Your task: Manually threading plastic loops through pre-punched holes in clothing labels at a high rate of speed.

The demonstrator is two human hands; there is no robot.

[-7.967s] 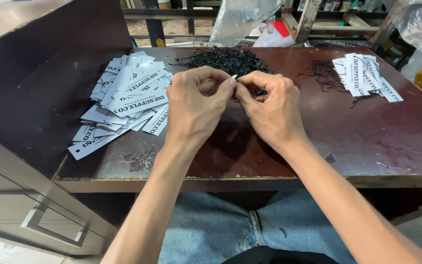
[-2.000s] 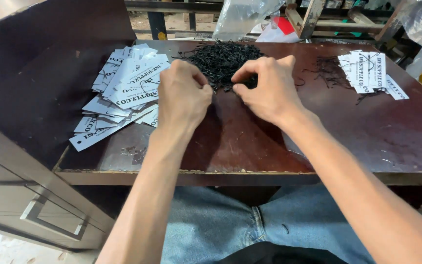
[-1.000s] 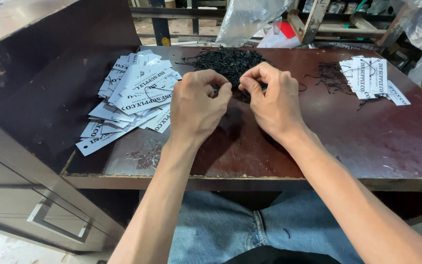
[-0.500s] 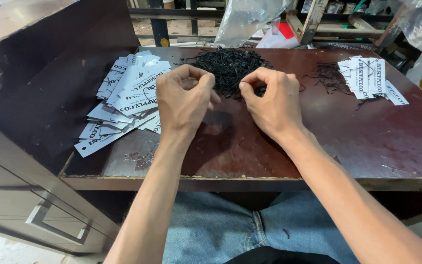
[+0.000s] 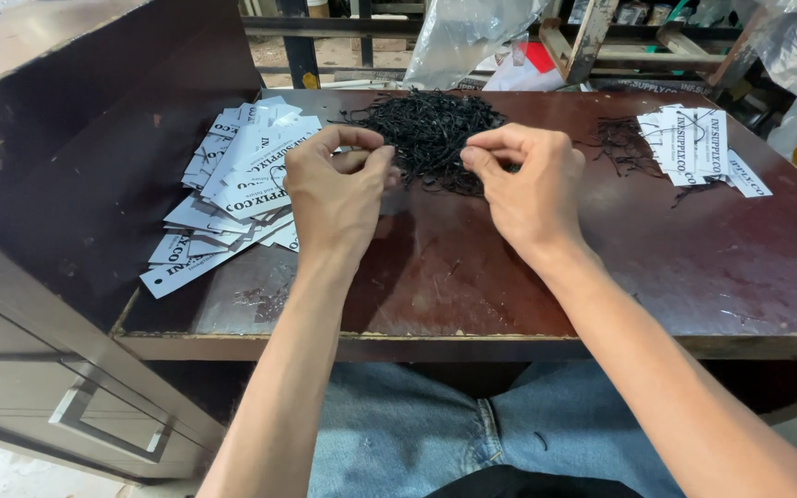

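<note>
My left hand (image 5: 339, 189) and my right hand (image 5: 528, 180) hover side by side over the near edge of a pile of thin black strings (image 5: 431, 124). Thumb and forefinger are pinched together on each hand, with a small gap between the two hands. They seem to pinch a black string, which is hard to make out against the pile. A spread heap of white printed paper tags (image 5: 232, 180) lies just left of my left hand. A smaller stack of the same tags (image 5: 694, 138), with loose strings beside it, lies at the far right of the dark red-brown table (image 5: 675, 267).
A dark wooden cabinet with a metal drawer handle (image 5: 108, 429) stands close on the left. Clear plastic bags (image 5: 472, 37) and wooden frames are behind the table. My knees in blue jeans are under the table's front edge.
One second ago my fingertips were almost touching above the pile; the hands have since drawn a little apart, both still pinched. The tag heaps have not moved.
</note>
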